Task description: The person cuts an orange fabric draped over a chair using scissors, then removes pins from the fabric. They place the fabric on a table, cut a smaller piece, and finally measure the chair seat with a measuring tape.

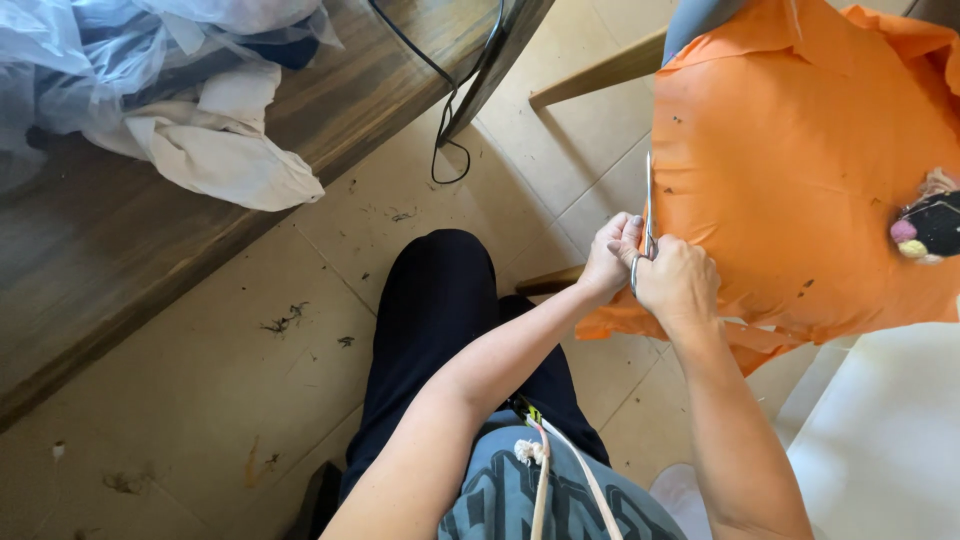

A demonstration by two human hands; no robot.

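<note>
My right hand (678,282) grips the handles of metal scissors (648,205), whose blades point away from me along the left edge of an orange cloth (800,170). The cloth is spread over a low surface to my right. My left hand (610,255) pinches the cloth's edge right beside the scissors, touching my right hand. Both forearms reach forward over my black-trousered knee (440,300).
A dark wooden table (120,240) at left carries white cloth (215,140) and clear plastic bags (90,50). A black cable (450,110) hangs to the tiled floor (230,380), which has thread scraps. A small dark stuffed object (930,225) lies on the orange cloth. White board (880,430) at right.
</note>
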